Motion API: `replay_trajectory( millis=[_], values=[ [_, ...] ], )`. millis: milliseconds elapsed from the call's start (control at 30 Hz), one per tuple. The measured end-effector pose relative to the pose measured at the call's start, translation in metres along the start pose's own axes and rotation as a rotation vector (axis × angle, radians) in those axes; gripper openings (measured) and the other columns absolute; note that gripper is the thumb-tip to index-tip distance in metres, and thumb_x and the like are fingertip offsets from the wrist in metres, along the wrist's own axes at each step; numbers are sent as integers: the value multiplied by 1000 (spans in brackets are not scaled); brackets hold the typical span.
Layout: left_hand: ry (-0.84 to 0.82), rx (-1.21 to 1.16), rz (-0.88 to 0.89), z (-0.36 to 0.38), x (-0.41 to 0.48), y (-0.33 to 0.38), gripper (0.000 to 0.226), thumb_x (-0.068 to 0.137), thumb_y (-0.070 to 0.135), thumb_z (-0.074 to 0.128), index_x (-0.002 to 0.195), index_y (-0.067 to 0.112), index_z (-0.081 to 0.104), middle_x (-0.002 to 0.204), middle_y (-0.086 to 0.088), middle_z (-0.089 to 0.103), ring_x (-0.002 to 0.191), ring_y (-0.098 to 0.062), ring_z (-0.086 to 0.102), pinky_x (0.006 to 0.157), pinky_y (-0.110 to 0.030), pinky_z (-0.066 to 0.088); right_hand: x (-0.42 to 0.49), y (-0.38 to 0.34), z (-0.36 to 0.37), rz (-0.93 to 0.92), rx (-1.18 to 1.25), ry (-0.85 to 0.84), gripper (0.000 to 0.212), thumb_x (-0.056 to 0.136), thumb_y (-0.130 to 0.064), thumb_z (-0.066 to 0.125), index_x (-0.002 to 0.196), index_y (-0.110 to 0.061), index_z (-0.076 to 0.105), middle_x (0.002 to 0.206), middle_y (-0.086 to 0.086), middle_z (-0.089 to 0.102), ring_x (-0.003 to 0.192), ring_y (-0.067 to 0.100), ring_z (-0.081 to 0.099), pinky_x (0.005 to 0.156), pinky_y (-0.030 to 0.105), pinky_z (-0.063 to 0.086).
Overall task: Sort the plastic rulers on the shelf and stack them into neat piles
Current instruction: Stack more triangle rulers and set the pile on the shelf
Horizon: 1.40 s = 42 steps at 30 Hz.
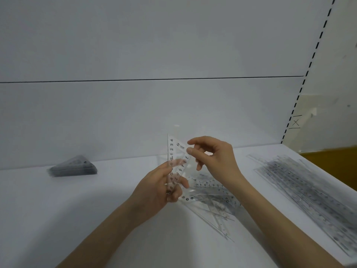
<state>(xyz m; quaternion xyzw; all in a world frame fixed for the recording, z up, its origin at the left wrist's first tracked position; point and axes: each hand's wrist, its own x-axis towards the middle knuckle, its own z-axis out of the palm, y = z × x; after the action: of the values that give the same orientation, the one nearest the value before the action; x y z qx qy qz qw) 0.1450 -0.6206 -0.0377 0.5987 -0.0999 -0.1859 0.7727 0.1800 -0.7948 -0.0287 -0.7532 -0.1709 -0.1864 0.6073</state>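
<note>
Left hand [164,187] clamped on the lower end of a clear triangular ruler [176,161], upright above the white shelf [77,209]. Right hand [214,157] just beside its top corner, fingers loose; contact unclear. Below, a jumbled heap of rulers [210,198]. Far left, a triangle stack [73,166]; right, a straight-ruler pile [301,190].

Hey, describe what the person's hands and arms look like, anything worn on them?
Both arms are bare to the frame's lower edge: no sleeves show. The left hand and right hand have no gloves, and no rings, watch or bracelets are visible. Fingernails look short and unpainted.
</note>
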Motion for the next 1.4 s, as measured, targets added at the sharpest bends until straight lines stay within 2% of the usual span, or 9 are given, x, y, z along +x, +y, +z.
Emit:
replay_trajectory(
  millis=[67, 300, 500, 700, 800, 1000, 1200, 1300, 1400],
  values=[
    [-12, 10, 2, -2, 1, -1, 35, 98, 20, 30, 122, 13, 54, 75, -16, 59, 45, -16, 41, 47, -23, 31, 0, 0, 2, 9, -61, -12, 5, 85, -16, 70, 88, -15, 74, 80, 1, 66, 61, 10, 60, 48, 26, 51],
    [-53, 11, -85, -2, -1, 0, 34, 88, 26, 48, 114, 7, 57, 74, -13, 59, 45, -15, 40, 49, -24, 29, 0, 2, 4, -19, 7, -72, 11, 89, -12, 66, 84, -5, 73, 59, 7, 61, 47, 24, 54, 52, 27, 48],
    [104, 11, -42, -7, 5, -1, 29, 95, 19, 36, 96, 3, 60, 56, -7, 51, 37, -11, 31, 45, -21, 21, 0, -3, 2, 60, -7, -170, 20, 94, -19, 57, 94, -8, 73, 70, 5, 66, 59, 16, 60, 53, 24, 51],
    [187, -129, 20, -24, 7, 6, 31, 95, 22, 33, 93, 5, 59, 57, -7, 51, 38, -12, 32, 43, -21, 20, 5, 2, -32, 136, -637, -646, 25, 69, -47, 79, 91, -36, 74, 94, -18, 68, 88, -1, 59, 73, 19, 47],
    [160, -153, 30, -24, 7, 6, 31, 94, 23, 34, 97, 5, 58, 62, -8, 52, 42, -13, 35, 42, -21, 24, 4, 2, -31, 184, -693, -761, 39, 57, -51, 84, 91, -40, 71, 99, -19, 62, 92, -4, 53, 73, 18, 41],
    [132, -201, 52, -23, 9, 6, 34, 94, 26, 30, 99, 4, 56, 65, -10, 52, 43, -15, 38, 43, -23, 25, 4, 2, -29, 136, -679, -759, 9, 77, -28, 77, 83, -25, 70, 86, -16, 65, 79, -2, 53, 67, 16, 41],
    [134, -191, 65, -23, 9, 6, 35, 94, 26, 30, 99, 4, 56, 65, -11, 53, 43, -15, 38, 43, -22, 26, 6, -7, -36, 117, -460, -671, 11, 78, -15, 77, 76, -22, 68, 67, -18, 61, 61, 1, 45, 57, 11, 34],
    [133, -189, 60, -22, 9, 5, 37, 95, 27, 29, 99, 3, 57, 64, -11, 53, 42, -15, 39, 43, -21, 25, 6, -13, -38, 123, -208, -503, 10, 74, -13, 79, 75, -13, 69, 64, -5, 62, 58, 8, 47, 59, 21, 36],
    [119, -177, 45, -20, 9, 5, 40, 97, 30, 29, 98, 3, 58, 64, -11, 55, 41, -15, 39, 42, -21, 25, 6, -16, -34, 174, 67, -255, 14, 68, -16, 76, 75, -7, 69, 59, 0, 61, 47, 10, 38, 45, 18, 30]
  ],
)
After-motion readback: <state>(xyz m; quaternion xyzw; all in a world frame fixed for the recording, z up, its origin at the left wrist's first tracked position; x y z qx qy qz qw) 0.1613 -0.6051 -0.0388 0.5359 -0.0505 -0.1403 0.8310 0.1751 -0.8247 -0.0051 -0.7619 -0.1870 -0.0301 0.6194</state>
